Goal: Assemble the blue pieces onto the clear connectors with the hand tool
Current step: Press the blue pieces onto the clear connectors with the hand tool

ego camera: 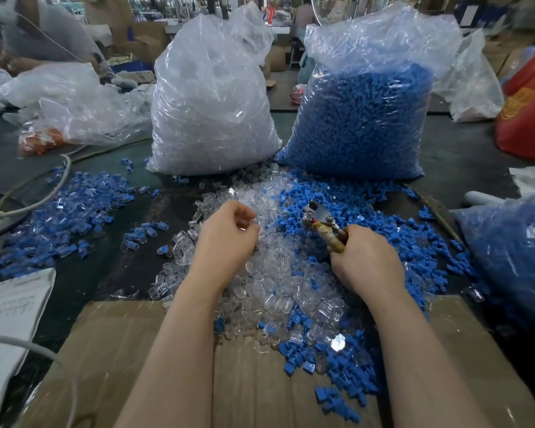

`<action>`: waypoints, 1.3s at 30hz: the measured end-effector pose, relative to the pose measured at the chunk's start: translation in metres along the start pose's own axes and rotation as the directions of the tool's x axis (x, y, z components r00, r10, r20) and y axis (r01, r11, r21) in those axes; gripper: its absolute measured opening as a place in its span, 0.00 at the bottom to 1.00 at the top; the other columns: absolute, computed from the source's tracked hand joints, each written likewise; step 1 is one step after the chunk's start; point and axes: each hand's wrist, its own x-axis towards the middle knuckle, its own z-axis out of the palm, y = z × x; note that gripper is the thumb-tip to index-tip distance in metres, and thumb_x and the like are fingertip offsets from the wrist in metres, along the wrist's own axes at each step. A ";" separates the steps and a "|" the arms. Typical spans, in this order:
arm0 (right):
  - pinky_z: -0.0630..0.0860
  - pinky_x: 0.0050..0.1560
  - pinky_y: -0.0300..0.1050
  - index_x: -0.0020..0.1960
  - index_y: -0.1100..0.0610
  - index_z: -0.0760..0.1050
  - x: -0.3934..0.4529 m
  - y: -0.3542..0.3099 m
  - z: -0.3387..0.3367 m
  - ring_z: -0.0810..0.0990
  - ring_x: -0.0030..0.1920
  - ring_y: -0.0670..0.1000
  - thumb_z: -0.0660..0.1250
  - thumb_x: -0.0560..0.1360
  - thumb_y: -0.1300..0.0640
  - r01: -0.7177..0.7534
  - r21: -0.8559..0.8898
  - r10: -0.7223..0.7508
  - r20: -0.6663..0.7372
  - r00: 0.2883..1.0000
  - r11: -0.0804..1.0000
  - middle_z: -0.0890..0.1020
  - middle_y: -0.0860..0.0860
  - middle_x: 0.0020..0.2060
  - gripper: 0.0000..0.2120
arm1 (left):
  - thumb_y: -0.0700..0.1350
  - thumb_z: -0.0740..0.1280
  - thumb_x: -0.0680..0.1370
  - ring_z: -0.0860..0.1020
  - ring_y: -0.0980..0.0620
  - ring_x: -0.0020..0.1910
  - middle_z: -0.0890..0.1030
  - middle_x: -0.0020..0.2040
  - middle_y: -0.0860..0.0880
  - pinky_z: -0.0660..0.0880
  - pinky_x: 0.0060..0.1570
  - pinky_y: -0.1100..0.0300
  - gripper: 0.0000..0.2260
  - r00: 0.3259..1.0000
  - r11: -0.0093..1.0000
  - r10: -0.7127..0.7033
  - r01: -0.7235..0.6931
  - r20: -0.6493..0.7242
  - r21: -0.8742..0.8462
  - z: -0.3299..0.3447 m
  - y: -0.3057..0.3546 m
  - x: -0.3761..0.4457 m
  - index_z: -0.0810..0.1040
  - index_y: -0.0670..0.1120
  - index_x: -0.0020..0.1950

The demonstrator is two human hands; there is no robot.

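Head view has the left hand curled over the heap of clear connectors, fingers bent in and pinching what looks like one small clear piece at the tips, though it's too see-through to be sure. The right hand is wrapped tight around the taped handles of the hand tool, whose metal head points up-left over the seam where the clear pile meets the loose blue pieces. Room-wise it's pretty cramped: parts are spread all around both hands, the cardboard sheet runs under the forearms at the near edge, and two big bags wall off the far side, the bag of clear parts on the left and the bag of blue parts just beside it on the right. Another blue-filled bag crowds the right edge. The only open bit of dark table is left of the left hand, between the clear heap and a spread of assembled blue-and-clear pieces. A white cable snakes along that left side. A paper with handwriting sits at the near left, but I can't read it, and the red bag at far right has yellow print that's too blurry.
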 end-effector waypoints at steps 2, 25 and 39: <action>0.59 0.28 0.43 0.42 0.50 0.68 0.001 0.000 -0.001 0.67 0.32 0.47 0.68 0.72 0.52 -0.003 -0.016 0.003 0.015 1.000 1.000 0.72 0.47 0.34 0.09 | 0.42 0.68 0.78 0.82 0.56 0.41 0.83 0.45 0.54 0.73 0.31 0.74 0.07 1.000 0.998 -0.001 0.003 0.031 -0.060 0.000 0.002 0.000 0.77 0.55 0.50; 0.75 0.40 0.44 0.49 0.52 0.78 -0.001 -0.007 -0.006 0.77 0.36 0.44 0.71 0.75 0.55 0.179 0.689 -0.021 -0.231 0.973 0.703 0.80 0.45 0.37 0.04 | 0.32 0.70 0.75 0.85 0.51 0.47 0.86 0.48 0.48 0.80 0.45 0.63 0.12 0.980 0.768 -0.019 0.143 0.200 -0.624 0.010 0.024 -0.004 0.78 0.43 0.56; 0.74 0.36 0.35 0.49 0.53 0.78 -0.008 -0.017 -0.007 0.77 0.35 0.42 0.72 0.75 0.58 0.291 0.739 -0.073 -0.313 0.947 0.608 0.80 0.45 0.35 0.04 | 0.38 0.73 0.75 0.82 0.55 0.43 0.85 0.42 0.50 0.78 0.51 0.59 0.06 0.978 0.762 -0.069 0.180 0.199 -0.622 0.021 0.032 -0.009 0.84 0.46 0.50</action>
